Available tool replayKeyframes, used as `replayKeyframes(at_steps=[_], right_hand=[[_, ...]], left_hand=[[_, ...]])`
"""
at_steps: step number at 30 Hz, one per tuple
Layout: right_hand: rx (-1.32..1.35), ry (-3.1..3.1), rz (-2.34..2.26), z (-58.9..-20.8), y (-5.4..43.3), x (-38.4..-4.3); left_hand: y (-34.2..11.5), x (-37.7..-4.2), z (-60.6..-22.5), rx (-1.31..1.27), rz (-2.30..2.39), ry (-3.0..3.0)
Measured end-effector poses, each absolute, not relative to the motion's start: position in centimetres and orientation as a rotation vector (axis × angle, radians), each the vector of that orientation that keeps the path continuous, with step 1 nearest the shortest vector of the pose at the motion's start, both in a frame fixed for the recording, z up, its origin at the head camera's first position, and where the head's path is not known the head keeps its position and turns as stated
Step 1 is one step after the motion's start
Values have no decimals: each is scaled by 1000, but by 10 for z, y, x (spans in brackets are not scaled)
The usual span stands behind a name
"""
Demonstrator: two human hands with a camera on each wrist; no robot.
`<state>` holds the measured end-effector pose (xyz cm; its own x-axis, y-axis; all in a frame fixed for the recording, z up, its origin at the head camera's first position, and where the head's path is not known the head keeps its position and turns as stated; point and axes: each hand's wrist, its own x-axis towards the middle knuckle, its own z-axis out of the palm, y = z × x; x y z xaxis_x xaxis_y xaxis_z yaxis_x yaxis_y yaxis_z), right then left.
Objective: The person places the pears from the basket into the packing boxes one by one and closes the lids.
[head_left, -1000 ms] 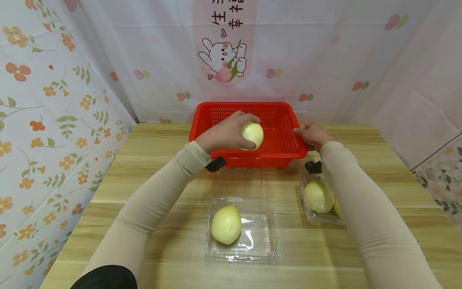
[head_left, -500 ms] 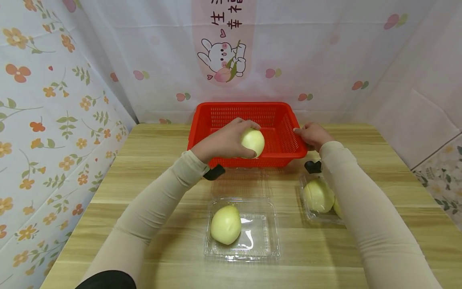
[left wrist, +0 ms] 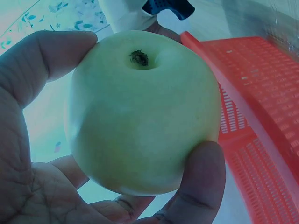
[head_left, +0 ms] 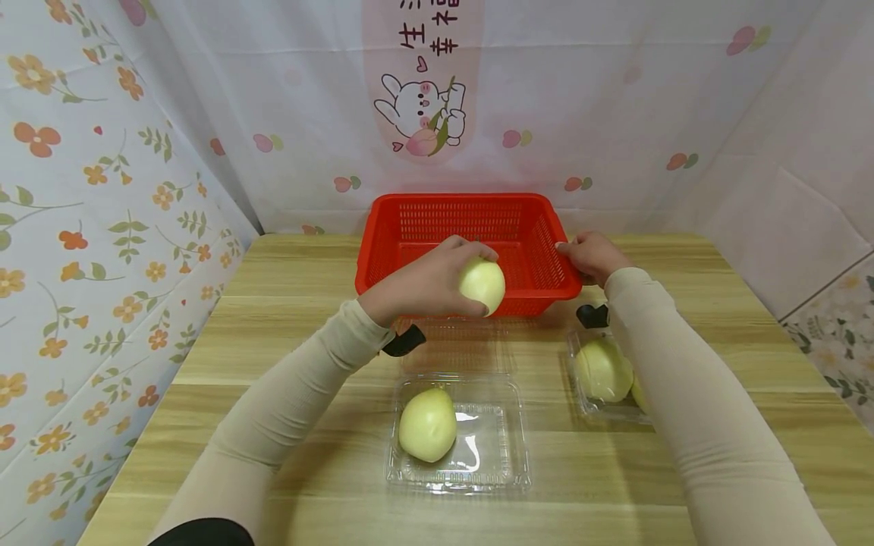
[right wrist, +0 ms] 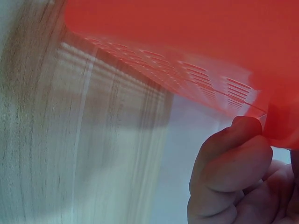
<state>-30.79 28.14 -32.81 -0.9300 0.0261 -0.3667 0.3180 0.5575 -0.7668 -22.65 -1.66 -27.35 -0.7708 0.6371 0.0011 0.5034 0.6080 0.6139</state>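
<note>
My left hand [head_left: 437, 279] grips a pale yellow-green pear [head_left: 483, 285], its fingers and thumb round the sides. In the head view both are in front of the red plastic basket [head_left: 471, 305], overlapping its front rim. The left wrist view shows the dark hollow at one end of the pear [left wrist: 145, 112]. My right hand [head_left: 595, 258] holds the basket's right rim, with curled fingers below the edge in the right wrist view. Nearer me, an open clear plastic clamshell box [head_left: 488, 485] has another pear [head_left: 428, 425] in its left half; its lid lies folded back.
A second clear box [head_left: 601, 413] with pears [head_left: 604, 370] stands at the right, partly hidden by my right forearm. All of this is on a wooden table [head_left: 328, 485]. A printed curtain [head_left: 601, 91] hangs right behind the basket.
My left hand has come back toward me with the pear, from over the basket to its front rim. My right hand and the basket have stayed put.
</note>
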Motion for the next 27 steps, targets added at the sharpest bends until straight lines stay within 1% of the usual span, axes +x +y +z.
replayKeyframes(at_steps=[12,27], right_hand=[[287,2497,-1296,-330,282,-308],[291,2491,-1304,-327,280,-307]], left_hand=[[-16,-206,-287,1005,893,2580],[-17,-180,-296,1032,883,2529]])
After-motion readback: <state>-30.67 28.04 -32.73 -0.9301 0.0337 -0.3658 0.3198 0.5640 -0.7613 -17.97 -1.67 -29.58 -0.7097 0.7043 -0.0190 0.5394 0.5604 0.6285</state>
